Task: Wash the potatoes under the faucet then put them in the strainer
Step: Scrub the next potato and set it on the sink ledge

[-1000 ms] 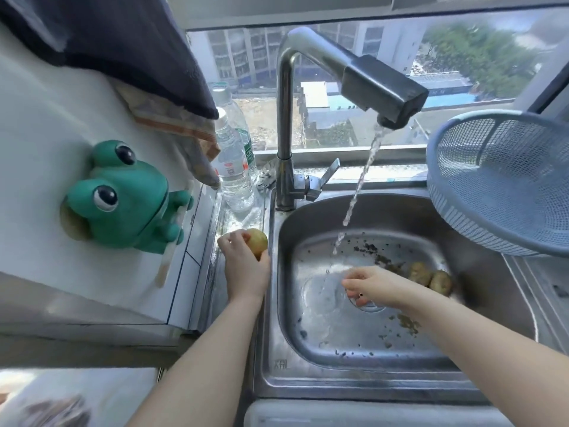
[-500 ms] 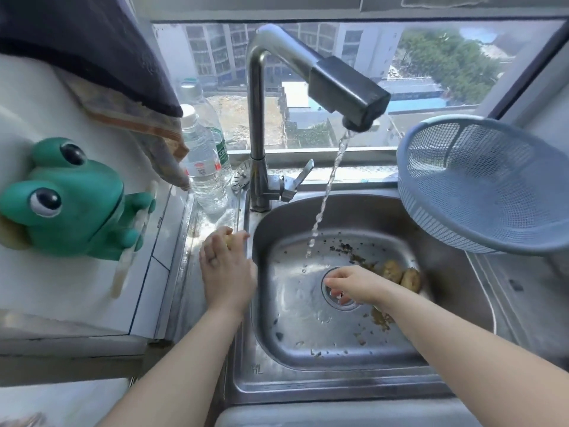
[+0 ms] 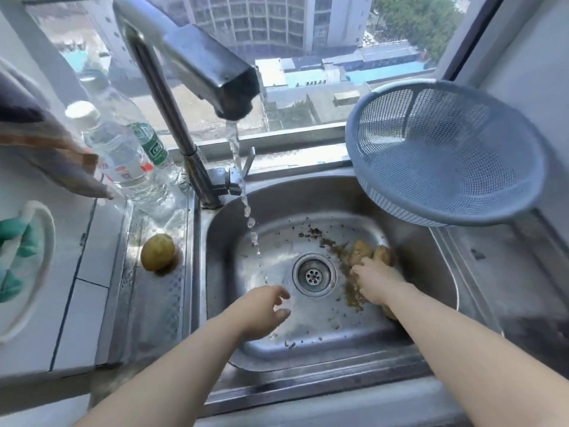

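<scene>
Dirty potatoes: two brown lumps, touching, on the sink floor against its right wall, just right of the drain. Skins are mud-coated, with grit trailing off them toward the back. Maybe a third sits under the right forearm, too hidden to say.

Handling guess: small, firm, dense, no give. Wet mud makes them slippery, so wrap the whole palm round the middle, not a fingertip pinch.

Right hand lies on the near side of the pair, fingers against them. Can't tell if it has closed round one.

Left hand hovers low over the sink floor, left of the drain, fingers loosely spread, holding nothing.

One pale potato, yellow and clean-looking, sits on the ledge along the sink's left edge, well apart from the others.

Faucet is running; the water falls left of the drain and hits no potato.

Blue mesh strainer sits tilted at the sink's back right corner, nothing visible inside.

Two plastic bottles stand at the back left corner.
</scene>
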Action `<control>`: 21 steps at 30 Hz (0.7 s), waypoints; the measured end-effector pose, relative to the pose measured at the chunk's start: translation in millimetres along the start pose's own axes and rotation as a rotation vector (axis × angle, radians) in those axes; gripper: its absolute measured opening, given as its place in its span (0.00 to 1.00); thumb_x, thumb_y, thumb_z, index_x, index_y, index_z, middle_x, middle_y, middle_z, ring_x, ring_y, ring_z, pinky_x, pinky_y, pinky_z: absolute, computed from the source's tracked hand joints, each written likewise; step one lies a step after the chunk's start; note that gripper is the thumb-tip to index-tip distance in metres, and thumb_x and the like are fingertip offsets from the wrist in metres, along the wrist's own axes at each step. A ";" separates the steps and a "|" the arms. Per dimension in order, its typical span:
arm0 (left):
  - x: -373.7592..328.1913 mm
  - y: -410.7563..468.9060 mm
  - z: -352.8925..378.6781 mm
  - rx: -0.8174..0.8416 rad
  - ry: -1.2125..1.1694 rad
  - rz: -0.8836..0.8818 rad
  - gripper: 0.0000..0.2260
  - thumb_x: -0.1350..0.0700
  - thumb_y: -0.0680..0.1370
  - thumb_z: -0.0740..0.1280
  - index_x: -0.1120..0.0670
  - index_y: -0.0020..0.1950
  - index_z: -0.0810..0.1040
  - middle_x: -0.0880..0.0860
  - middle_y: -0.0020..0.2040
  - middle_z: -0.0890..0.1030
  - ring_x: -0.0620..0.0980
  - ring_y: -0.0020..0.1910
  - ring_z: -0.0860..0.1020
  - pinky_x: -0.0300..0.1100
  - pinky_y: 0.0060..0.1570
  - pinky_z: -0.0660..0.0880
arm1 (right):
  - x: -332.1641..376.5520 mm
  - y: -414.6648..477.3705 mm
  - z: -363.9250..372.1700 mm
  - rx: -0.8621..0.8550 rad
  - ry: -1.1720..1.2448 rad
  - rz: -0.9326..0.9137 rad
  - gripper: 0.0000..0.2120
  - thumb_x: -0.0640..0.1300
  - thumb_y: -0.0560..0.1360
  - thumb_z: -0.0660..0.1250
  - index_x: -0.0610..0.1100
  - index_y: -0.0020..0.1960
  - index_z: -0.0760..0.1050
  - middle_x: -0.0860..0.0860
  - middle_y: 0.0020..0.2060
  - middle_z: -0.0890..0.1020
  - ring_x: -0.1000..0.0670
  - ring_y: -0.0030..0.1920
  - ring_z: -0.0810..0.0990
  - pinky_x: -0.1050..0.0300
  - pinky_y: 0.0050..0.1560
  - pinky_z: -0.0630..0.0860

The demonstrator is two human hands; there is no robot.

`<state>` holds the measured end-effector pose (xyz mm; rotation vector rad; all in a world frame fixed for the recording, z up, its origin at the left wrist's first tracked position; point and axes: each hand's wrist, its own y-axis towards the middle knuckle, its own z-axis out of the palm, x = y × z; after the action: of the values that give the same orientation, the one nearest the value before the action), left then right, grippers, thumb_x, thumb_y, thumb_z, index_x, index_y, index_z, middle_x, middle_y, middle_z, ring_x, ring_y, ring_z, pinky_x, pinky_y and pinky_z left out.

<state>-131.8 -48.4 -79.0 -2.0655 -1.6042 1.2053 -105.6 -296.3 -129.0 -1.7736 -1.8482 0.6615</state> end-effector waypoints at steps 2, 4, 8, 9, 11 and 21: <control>0.7 3.3 2.6 0.007 -0.006 -0.011 0.18 0.50 0.81 0.62 0.51 0.70 0.69 0.51 0.65 0.76 0.50 0.61 0.75 0.40 0.58 0.70 | 0.3 6.4 0.9 -0.032 -0.144 -0.021 0.22 0.35 0.76 0.56 0.46 0.68 0.69 0.46 0.66 0.68 0.41 0.66 0.68 0.49 0.59 0.70; 0.8 5.6 6.6 0.033 -0.007 -0.023 0.18 0.50 0.81 0.62 0.51 0.70 0.69 0.50 0.65 0.75 0.49 0.60 0.76 0.41 0.59 0.71 | -2.1 11.6 4.2 -0.028 -0.273 0.004 0.21 0.35 0.76 0.56 0.46 0.68 0.70 0.45 0.67 0.68 0.39 0.67 0.66 0.48 0.60 0.70; 0.9 9.2 11.6 0.065 -0.005 -0.031 0.18 0.50 0.81 0.61 0.51 0.70 0.69 0.50 0.65 0.75 0.49 0.61 0.75 0.39 0.59 0.70 | -9.5 23.6 20.4 -0.023 -0.470 0.056 0.20 0.39 0.76 0.60 0.49 0.66 0.72 0.47 0.65 0.72 0.38 0.68 0.64 0.47 0.63 0.67; 1.0 10.4 12.2 0.068 -0.010 -0.036 0.18 0.50 0.81 0.61 0.51 0.70 0.69 0.50 0.65 0.75 0.49 0.61 0.75 0.39 0.58 0.69 | -9.8 27.0 24.2 -0.041 -0.534 0.058 0.19 0.39 0.74 0.63 0.50 0.64 0.74 0.48 0.61 0.75 0.39 0.65 0.64 0.46 0.61 0.68; 1.0 13.0 12.9 0.065 -0.025 -0.046 0.18 0.50 0.81 0.61 0.51 0.70 0.69 0.50 0.65 0.75 0.49 0.60 0.76 0.39 0.58 0.69 | -7.1 32.0 27.9 -0.042 -0.626 0.064 0.17 0.40 0.70 0.67 0.51 0.57 0.78 0.51 0.55 0.79 0.44 0.59 0.69 0.47 0.56 0.68; -2.2 15.0 10.1 0.054 -0.061 -0.057 0.17 0.51 0.81 0.61 0.51 0.70 0.69 0.50 0.65 0.75 0.49 0.56 0.79 0.39 0.55 0.72 | -3.1 38.6 38.1 -0.114 -0.477 0.002 0.15 0.38 0.75 0.60 0.48 0.60 0.73 0.50 0.58 0.79 0.47 0.61 0.75 0.54 0.63 0.66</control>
<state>-129.1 -58.4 -93.9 -1.9550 -1.6267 1.2886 -100.8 -298.3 -183.0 -1.7992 -2.2288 1.0738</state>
